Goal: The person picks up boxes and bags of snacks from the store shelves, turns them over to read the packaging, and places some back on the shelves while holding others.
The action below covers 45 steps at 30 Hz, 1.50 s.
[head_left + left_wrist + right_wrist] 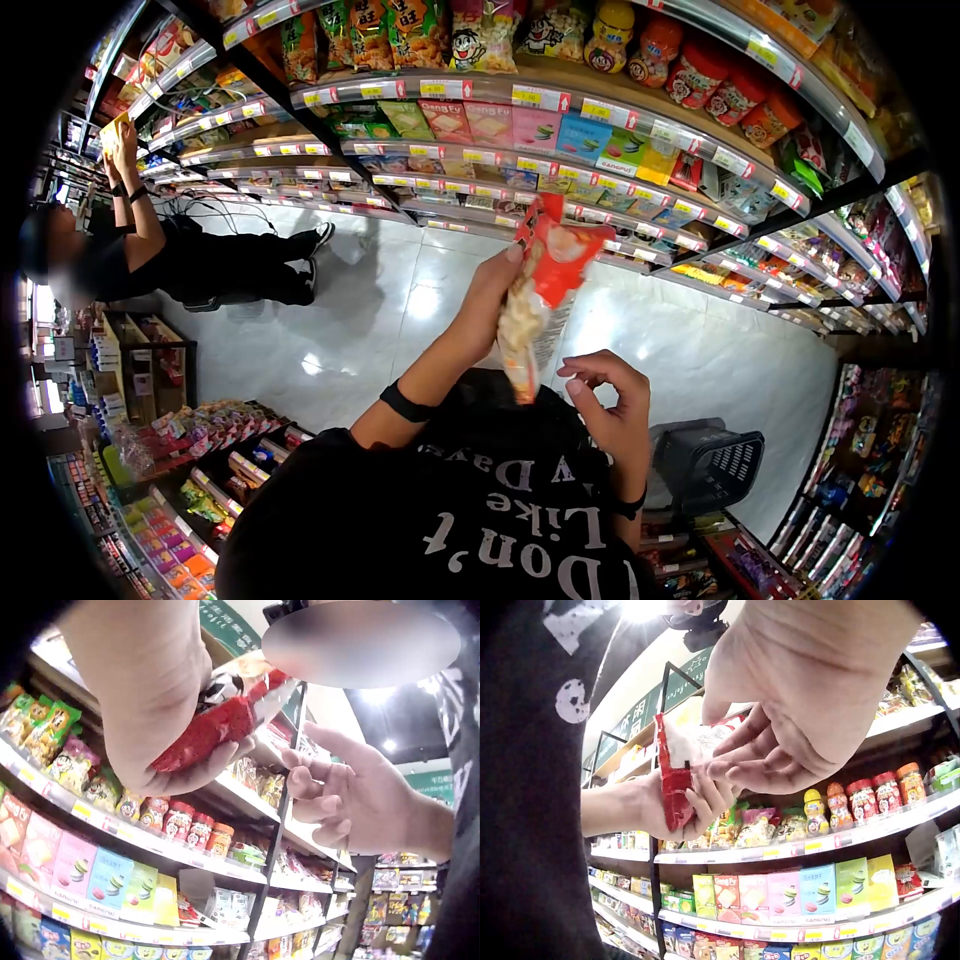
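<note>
My left hand grips a snack bag, red at its top with a clear lower part that shows pale pieces inside. In the left wrist view the bag lies across the palm with the fingers curled round it. My right hand hovers just right of the bag's lower end, fingers loosely bent and nothing in them. From the right wrist, its fingertips overlap the edge of the bag, which the left hand holds behind them.
Curved store shelves run ahead, stocked with snack bags, jars and boxes. A dark shopping basket stands on the floor at right. Another person stands at the left with raised arms. Low display racks flank me behind.
</note>
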{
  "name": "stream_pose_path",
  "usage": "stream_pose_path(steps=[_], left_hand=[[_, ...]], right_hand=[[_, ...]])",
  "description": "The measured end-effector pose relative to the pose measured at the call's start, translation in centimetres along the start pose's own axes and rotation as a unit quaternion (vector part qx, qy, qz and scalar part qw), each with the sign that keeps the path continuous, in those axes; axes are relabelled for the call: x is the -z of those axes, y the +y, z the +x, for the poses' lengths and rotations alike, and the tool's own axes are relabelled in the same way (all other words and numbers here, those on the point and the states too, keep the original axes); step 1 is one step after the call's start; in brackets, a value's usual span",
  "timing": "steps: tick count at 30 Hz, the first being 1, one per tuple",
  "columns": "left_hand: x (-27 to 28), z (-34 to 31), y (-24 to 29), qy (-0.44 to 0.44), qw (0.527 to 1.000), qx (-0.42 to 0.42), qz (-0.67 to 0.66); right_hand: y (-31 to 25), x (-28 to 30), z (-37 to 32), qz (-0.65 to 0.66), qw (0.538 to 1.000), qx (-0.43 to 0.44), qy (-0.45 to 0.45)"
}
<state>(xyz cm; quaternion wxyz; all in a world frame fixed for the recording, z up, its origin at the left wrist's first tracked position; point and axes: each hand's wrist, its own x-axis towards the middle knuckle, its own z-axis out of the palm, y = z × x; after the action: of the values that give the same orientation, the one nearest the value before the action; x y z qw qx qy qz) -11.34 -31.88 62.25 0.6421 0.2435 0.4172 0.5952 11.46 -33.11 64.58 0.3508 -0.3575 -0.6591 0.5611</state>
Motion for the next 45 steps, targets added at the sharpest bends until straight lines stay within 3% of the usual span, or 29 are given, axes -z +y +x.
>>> stream_pose_path(steps=[2,5,9,14,17,20,26,28,30,32,36,38,40,42,44,45], left_hand=[[-1.5,-1.1,1.2,-0.016,0.996,-0.056,0.063],[-2.6,-2.3,1.3,0.032,0.976,-0.144,0.160],[-2.5,-3.1,2.0,0.000,0.953,-0.129,0.275],[-1.5,-0.8,2.7,-0.047,0.951,-0.143,0.269],[-0.3,1.5,3.7,-0.076,0.932,-0.127,0.331],[1.1,4.1,5.1,-0.070,0.927,-0.165,0.329],[5.6,10.8,10.2,-0.048,0.957,-0.131,0.253],[7.3,14.2,11.7,0.081,0.893,-0.258,0.361],[9.0,18.4,13.6,0.133,0.859,-0.334,0.364],[10.3,22.8,14.9,0.171,0.791,-0.430,0.401],[9.3,27.7,16.5,0.226,0.764,-0.422,0.432],[9.5,29.3,15.8,0.231,0.749,-0.394,0.481],[10.6,30.9,13.9,0.226,0.757,-0.381,0.481],[11.2,31.3,13.1,0.224,0.729,-0.368,0.532],[11.3,31.2,12.9,0.224,0.742,-0.361,0.518],[11.5,31.1,12.9,0.213,0.784,-0.340,0.472]], right_hand=[[0.2,0.4,0.0,-0.022,0.999,0.018,-0.025],[0.3,-0.1,0.6,-0.008,0.999,0.017,0.049],[0.4,0.0,1.4,0.003,0.999,-0.015,0.050],[0.6,0.0,4.0,-0.002,0.996,-0.024,0.086],[1.1,-0.2,6.6,-0.005,0.996,-0.013,0.093],[1.4,-0.2,10.6,-0.050,0.995,-0.009,0.084],[0.4,-0.6,22.0,-0.134,0.983,0.009,0.126],[-0.1,-0.5,26.4,-0.168,0.972,0.017,0.165],[-1.1,-0.7,30.6,-0.189,0.963,0.015,0.192],[-1.3,-1.3,34.1,-0.193,0.953,0.050,0.227],[0.0,-2.9,39.2,-0.227,0.929,0.070,0.284],[3.2,-2.7,41.1,-0.278,0.906,0.139,0.289],[2.9,-3.1,41.9,-0.295,0.919,0.109,0.239],[2.9,-2.3,42.0,-0.245,0.951,-0.007,0.186],[2.6,-1.2,42.1,-0.270,0.951,0.019,0.152],[2.7,-0.7,42.3,-0.294,0.947,0.049,0.120]])
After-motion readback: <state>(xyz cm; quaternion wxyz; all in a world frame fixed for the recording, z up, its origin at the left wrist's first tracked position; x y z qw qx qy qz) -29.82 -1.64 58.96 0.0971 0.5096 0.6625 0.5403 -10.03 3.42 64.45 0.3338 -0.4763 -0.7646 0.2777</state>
